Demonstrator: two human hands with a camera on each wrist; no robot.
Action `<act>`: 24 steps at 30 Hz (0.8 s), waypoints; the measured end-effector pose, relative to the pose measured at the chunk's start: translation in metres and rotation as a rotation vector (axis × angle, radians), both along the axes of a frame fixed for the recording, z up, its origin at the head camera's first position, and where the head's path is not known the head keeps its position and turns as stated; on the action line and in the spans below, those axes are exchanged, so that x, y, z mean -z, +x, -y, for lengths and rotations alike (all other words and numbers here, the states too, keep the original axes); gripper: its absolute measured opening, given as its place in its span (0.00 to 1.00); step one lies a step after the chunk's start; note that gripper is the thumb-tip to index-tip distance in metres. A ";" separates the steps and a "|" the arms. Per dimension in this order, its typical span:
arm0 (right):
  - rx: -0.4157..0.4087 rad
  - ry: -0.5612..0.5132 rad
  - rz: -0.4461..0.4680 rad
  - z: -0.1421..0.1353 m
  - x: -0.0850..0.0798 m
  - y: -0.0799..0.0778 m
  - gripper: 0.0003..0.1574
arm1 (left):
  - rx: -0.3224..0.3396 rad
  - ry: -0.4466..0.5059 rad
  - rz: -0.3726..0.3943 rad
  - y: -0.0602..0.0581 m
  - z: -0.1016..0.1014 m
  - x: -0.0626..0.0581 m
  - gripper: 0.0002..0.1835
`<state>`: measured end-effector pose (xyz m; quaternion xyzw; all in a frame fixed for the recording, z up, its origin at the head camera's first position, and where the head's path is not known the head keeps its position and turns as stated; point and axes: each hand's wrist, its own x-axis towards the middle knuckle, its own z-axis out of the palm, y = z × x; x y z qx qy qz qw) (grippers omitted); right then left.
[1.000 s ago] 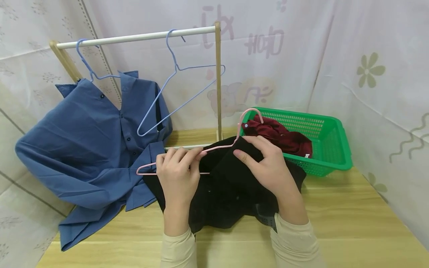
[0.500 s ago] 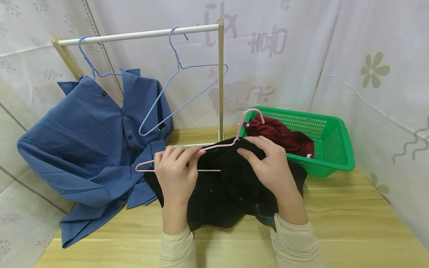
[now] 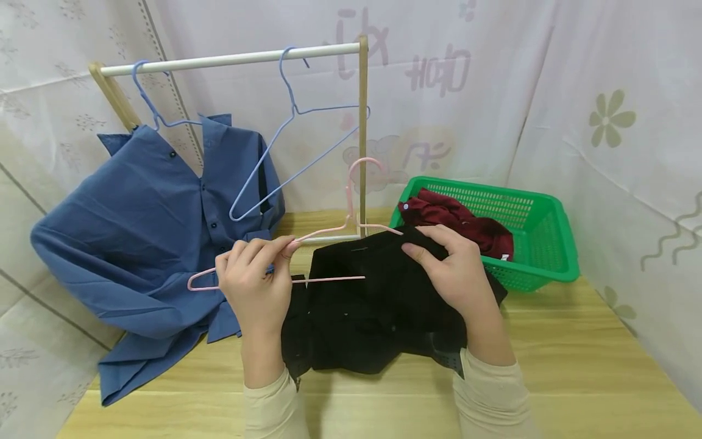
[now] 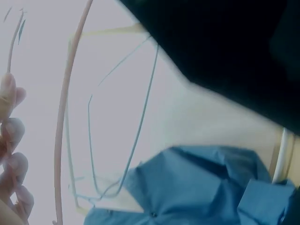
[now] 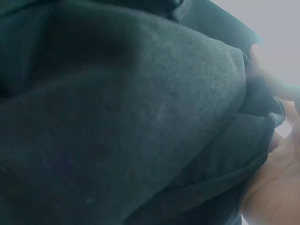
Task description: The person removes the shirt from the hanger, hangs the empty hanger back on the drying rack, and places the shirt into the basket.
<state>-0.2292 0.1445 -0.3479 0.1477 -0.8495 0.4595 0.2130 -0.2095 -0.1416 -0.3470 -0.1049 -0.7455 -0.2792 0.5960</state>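
In the head view my left hand (image 3: 255, 280) grips the upper bar of a pink hanger (image 3: 323, 231), its hook pointing up. The hanger's left end sticks out past the hand, bare of cloth. Its right end passes into a black garment (image 3: 378, 305), where the tip is hidden. My right hand (image 3: 452, 268) pinches that garment near its top edge, thumb in front. In the left wrist view, curled fingers (image 4: 14, 164) lie round the hanger. The right wrist view is mostly filled by dark cloth (image 5: 140, 103), with part of the right hand (image 5: 276, 173) at the edge.
A rack (image 3: 230, 59) at the back left carries a blue shirt (image 3: 148, 213) on a blue hanger and a second, bare blue hanger (image 3: 293, 110). At the right, a green basket (image 3: 570, 244) holds a dark red garment (image 3: 460, 222). Wooden tabletop (image 3: 576, 360) lies beneath.
My left hand has moved left with the pink hanger, drawing its hook left, away from my right hand. The black garment's left part has shifted right and down. My right hand keeps its pinch.
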 end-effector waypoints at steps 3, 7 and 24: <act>0.009 0.014 0.015 -0.007 0.004 -0.002 0.21 | -0.011 0.045 -0.014 0.002 0.013 -0.002 0.07; 0.025 0.013 0.051 -0.018 0.008 -0.004 0.19 | -0.004 0.114 -0.002 0.007 0.031 -0.003 0.07; 0.283 -0.306 -0.069 -0.048 0.007 -0.008 0.14 | 0.046 -0.061 0.003 0.017 0.064 -0.003 0.09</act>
